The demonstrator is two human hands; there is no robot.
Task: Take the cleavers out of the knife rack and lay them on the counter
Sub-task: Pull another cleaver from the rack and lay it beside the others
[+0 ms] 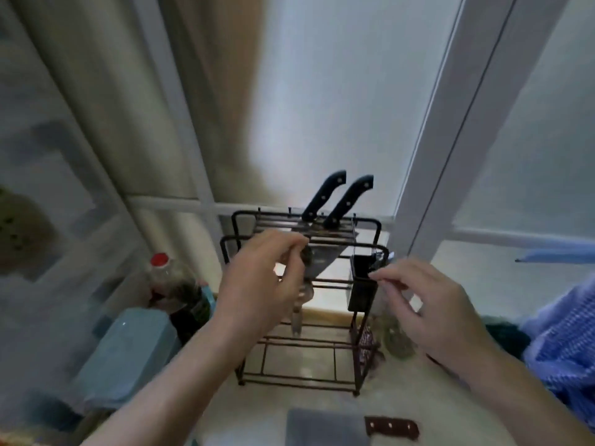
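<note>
Two cleavers [335, 201] stand in the knife rack [306, 249], handles slanting up-right, just beyond the left hand [264, 281], which is nearer. Left hand pinches, apparently empty; right hand [428, 304] is loosely curled.

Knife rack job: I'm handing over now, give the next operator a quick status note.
Left hand: raised in front of the knife rack, fingers curled, holding nothing clear.
Right hand: at the black holder on the rack's right side, empty.
Done: one cleaver lies on the counter.
Left: two black-handled cleavers in the rack's top slots; pull each and lay it down.
</note>
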